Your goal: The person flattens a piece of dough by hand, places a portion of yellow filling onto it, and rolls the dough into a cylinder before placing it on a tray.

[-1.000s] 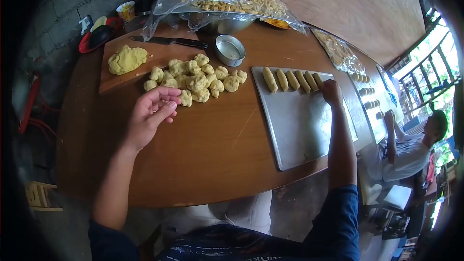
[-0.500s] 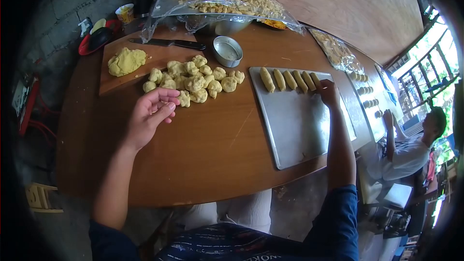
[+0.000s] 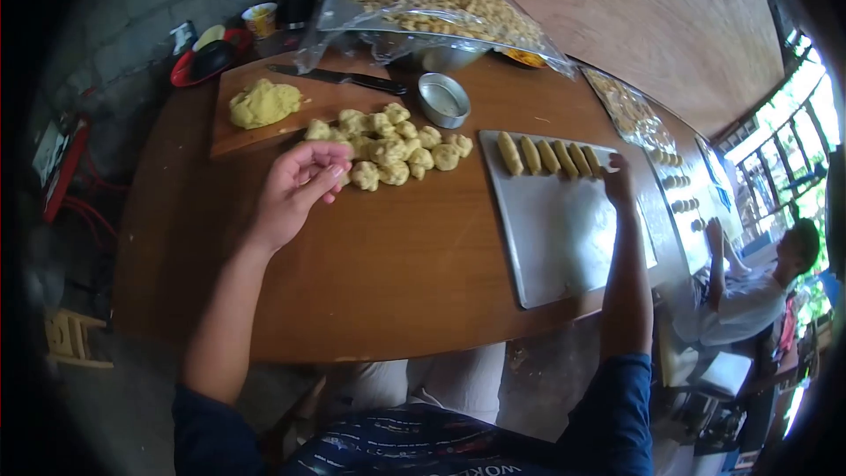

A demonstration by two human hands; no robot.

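Observation:
My left hand (image 3: 304,181) is raised at the near left edge of a pile of lumpy dough pieces (image 3: 388,150), its fingers loosely curled and the thumb apart from them, with nothing seen in it. A row of several finger-shaped dough rolls (image 3: 547,157) lies along the far side of a metal tray (image 3: 564,247). My right hand (image 3: 622,183) is just right of the last roll, over the tray; its fingers are bent and partly hidden, and no dough shows in them.
Yellow dough (image 3: 264,104) and a knife (image 3: 352,79) lie on a wooden board (image 3: 231,139). Beside it stands a round metal tin (image 3: 443,99). Plastic-covered crumbly pieces (image 3: 458,4) are at the back. At right a person (image 3: 749,291) works at another tray with dough pieces.
The view has shifted, so the table appears further right. My right hand has drawn slightly away from the last roll, which stays on the tray. My left hand keeps much the same pose.

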